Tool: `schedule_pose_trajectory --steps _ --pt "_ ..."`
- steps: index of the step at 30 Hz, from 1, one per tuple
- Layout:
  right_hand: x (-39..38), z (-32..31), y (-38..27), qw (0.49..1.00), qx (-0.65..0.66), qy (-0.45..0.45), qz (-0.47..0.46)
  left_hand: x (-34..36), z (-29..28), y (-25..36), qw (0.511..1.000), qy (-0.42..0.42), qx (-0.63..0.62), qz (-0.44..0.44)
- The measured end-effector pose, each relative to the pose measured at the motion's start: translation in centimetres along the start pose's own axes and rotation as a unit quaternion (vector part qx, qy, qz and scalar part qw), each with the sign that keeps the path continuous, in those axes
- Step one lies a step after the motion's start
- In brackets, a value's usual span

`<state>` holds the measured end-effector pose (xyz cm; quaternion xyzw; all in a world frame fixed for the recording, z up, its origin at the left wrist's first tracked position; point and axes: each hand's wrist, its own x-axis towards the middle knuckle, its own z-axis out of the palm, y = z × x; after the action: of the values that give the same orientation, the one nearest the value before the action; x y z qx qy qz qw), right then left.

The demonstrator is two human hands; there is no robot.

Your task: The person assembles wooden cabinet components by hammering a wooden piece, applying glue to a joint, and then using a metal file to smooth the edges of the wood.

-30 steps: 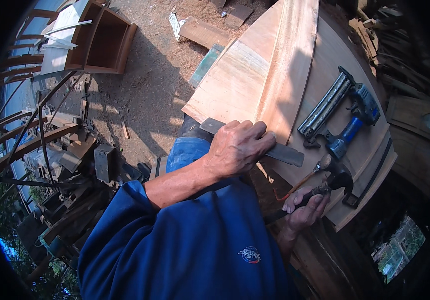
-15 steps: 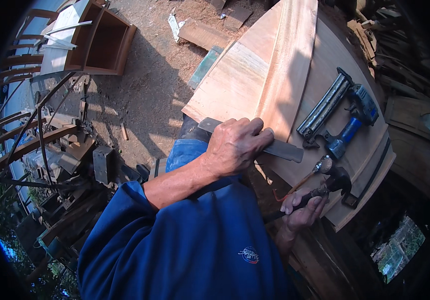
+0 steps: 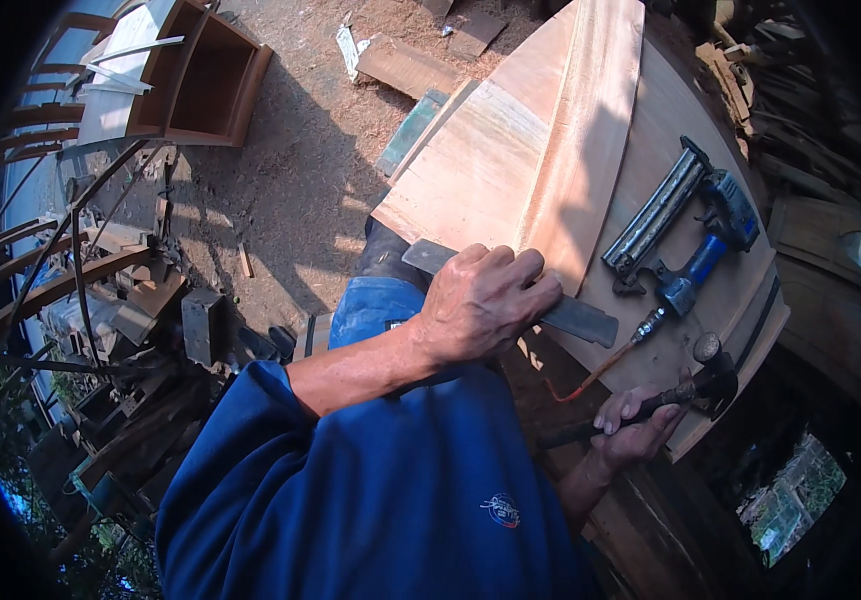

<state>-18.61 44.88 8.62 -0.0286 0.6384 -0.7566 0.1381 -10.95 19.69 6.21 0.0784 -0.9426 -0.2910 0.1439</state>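
My left hand (image 3: 491, 305) is closed over a flat, grey, narrow bar (image 3: 583, 321), whose exact kind I cannot make out. Both ends stick out past the fingers, at the near edge of a pale wooden panel (image 3: 466, 180). Lower right, my right hand (image 3: 639, 430) grips a hammer (image 3: 716, 382) by its dark handle, the head pointing right over the panel's near corner. Between the hammer and the panel's far side lies a blue and silver nail gun (image 3: 693, 262), with an orange air hose (image 3: 596, 372) joined to it. Neither hand touches the nail gun.
A brown wooden cabinet (image 3: 216, 85) stands at the far left. Curved wooden pieces (image 3: 61, 295) and scrap wood crowd the left side. Boards (image 3: 406, 65) lie on the shaving-strewn ground beyond the panel. More timber is stacked (image 3: 816, 130) at the far right.
My right hand has shifted right and slightly down with the hammer, whose head has turned and uncovered the hose fitting. My left hand and the bar have moved slightly right and down.
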Motion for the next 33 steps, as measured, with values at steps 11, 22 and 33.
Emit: schedule_pose_trajectory --steps 11,22,33 --pt "-0.6 1.3 -0.3 0.998 -0.057 -0.001 -0.014 0.7 0.3 0.0 0.999 -0.023 -0.043 -0.019" --pt "-0.6 0.7 1.4 0.958 -0.197 -0.196 0.069 0.6 0.6 -0.2 0.998 -0.024 -0.059 -0.031" --pt "-1.5 0.9 0.3 0.977 -0.156 -0.113 0.089 0.8 -0.1 -0.3 0.998 -0.018 -0.04 -0.043"
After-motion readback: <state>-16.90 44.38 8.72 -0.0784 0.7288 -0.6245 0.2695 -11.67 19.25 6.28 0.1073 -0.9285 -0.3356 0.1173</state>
